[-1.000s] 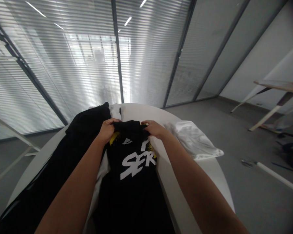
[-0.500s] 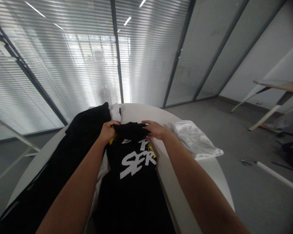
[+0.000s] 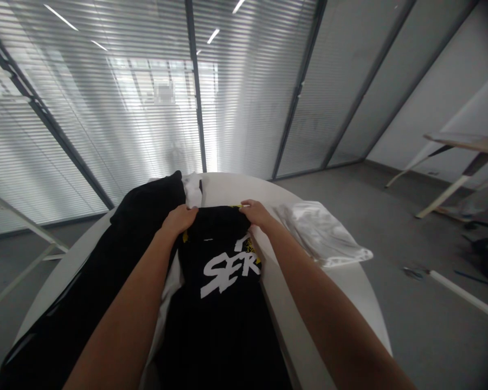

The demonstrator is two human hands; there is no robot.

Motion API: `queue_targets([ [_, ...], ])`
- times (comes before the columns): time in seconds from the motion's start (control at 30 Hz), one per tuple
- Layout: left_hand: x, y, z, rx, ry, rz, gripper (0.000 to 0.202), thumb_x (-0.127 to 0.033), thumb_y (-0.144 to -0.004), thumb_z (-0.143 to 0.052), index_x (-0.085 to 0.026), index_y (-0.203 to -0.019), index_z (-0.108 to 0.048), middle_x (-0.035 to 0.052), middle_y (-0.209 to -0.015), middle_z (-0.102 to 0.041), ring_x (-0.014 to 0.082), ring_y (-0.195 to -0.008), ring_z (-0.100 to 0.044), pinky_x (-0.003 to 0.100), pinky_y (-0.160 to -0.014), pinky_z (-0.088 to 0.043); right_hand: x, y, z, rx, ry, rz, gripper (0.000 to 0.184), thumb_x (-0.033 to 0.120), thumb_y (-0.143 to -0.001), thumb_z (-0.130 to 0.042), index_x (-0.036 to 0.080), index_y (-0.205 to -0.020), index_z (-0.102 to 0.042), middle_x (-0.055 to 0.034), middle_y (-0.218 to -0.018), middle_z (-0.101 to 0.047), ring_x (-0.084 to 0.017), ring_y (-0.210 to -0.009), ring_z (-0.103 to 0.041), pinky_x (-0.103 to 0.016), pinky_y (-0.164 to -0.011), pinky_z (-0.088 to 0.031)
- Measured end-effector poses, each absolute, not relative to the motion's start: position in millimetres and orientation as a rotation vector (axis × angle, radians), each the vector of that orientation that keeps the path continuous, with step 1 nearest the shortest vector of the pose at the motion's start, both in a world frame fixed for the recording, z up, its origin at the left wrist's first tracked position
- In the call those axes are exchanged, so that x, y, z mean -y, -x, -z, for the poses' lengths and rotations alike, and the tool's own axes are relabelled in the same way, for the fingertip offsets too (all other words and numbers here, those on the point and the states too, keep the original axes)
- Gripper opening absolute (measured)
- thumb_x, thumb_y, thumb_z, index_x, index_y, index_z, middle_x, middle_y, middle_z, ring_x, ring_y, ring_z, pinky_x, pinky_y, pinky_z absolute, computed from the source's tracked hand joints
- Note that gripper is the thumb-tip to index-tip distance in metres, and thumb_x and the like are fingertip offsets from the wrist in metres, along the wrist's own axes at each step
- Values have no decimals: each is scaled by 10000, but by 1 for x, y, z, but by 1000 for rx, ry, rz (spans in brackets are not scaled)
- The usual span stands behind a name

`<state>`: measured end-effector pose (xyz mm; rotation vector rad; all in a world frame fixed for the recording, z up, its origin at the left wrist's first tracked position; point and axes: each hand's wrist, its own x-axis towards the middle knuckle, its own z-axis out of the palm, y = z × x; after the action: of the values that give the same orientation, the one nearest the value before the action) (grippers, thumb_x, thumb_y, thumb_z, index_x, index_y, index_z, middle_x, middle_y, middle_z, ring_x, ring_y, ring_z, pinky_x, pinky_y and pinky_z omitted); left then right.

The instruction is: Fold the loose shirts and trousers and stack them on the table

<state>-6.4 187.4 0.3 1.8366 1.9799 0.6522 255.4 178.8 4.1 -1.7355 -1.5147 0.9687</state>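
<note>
A black T-shirt (image 3: 222, 303) with white lettering and yellow print lies lengthwise on a white round table (image 3: 305, 303). Its far end is folded back toward me, covering part of the print. My left hand (image 3: 179, 219) rests on the fold's left corner with fingers curled over the cloth. My right hand (image 3: 255, 212) pinches the fold's right corner at the far edge.
A large black garment (image 3: 106, 271) covers the table's left side. A white garment (image 3: 321, 230) lies crumpled at the right edge, and a white cloth (image 3: 192, 189) shows at the far end. Glass walls with blinds stand behind. A trestle table (image 3: 463, 151) stands far right.
Both hands have spread the bunched top of the black T-shirt flatter and moved it slightly farther away; the fold now covers more of the yellow print.
</note>
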Motion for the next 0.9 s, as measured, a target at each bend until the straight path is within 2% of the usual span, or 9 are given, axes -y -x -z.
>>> queue_targets([
  [0.1,-186,0,0,-2089,-1828,-439,630,-617,-767,-434,-80,-968,-695,246,-1010,-687,369,-965,-652,382,-769,-471,-179,-254,-3,1500,1793,-965,534,253,-773,-605,105,-1280,-528,-147,-947,-684,-182,-645,-619,-247,-484,-483],
  [0.2,-186,-3,-2,-2131,-1830,-306,723,-680,-762,-405,-63,-1018,-680,257,-1030,-681,367,-982,-652,374,-766,-475,-175,-253,-5,1566,1857,-1020,654,341,-739,-666,152,-1329,-457,-146,-1025,-665,-199,-706,-632,-257,-492,-500],
  [0.27,-184,-4,-3,-2140,-1840,-283,731,-686,-750,-436,-56,-1038,-669,256,-1018,-685,355,-973,-657,357,-744,-480,-171,-253,-9,1712,1865,-1017,724,339,-690,-710,158,-1336,-436,-153,-1089,-646,-207,-753,-636,-255,-516,-509],
  [0.37,-182,-3,-4,-2155,-1874,-277,657,-638,-754,-483,-70,-1029,-666,239,-1007,-690,341,-952,-663,343,-715,-480,-166,-258,-17,1970,1808,-1001,861,277,-618,-763,163,-1381,-383,-160,-1187,-608,-211,-829,-640,-254,-603,-523],
  [0.47,-182,-2,-3,-2107,-1895,-317,541,-581,-781,-491,-99,-932,-684,205,-946,-701,331,-903,-670,349,-702,-475,-164,-266,-25,2134,1741,-1032,1061,259,-615,-772,167,-1495,-187,-173,-1312,-532,-234,-982,-618,-276,-750,-525],
  [0.53,-183,-2,-3,-2063,-1903,-387,458,-527,-799,-505,-114,-891,-680,178,-902,-703,311,-881,-670,341,-707,-472,-164,-271,-27,2217,1731,-1026,1125,281,-635,-763,164,-1522,-83,-193,-1394,-447,-270,-1114,-562,-313,-847,-501],
  [0.67,-182,-6,-2,-2043,-1900,-568,347,-424,-835,-518,-125,-958,-645,157,-998,-691,269,-943,-651,314,-772,-463,-161,-275,-33,2332,1762,-884,1181,327,-619,-783,234,-1530,-36,-188,-1504,-266,-338,-1300,-399,-408,-1012,-390],
  [0.77,-181,-9,-2,-2042,-1860,-665,332,-378,-868,-490,-118,-1032,-613,153,-1049,-677,250,-970,-639,309,-815,-455,-157,-271,-38,2455,1672,-786,1068,268,-608,-777,336,-1503,-199,-106,-1543,-216,-348,-1375,-279,-448,-1086,-288],
  [0.9,-181,-8,-1,-2000,-1851,-730,332,-373,-872,-484,-124,-1055,-606,147,-1074,-668,254,-992,-627,327,-856,-450,-152,-263,-47,2639,1471,-782,614,95,-660,-640,366,-1211,-642,19,-1510,-342,-296,-1393,-266,-402,-1140,-189],
])
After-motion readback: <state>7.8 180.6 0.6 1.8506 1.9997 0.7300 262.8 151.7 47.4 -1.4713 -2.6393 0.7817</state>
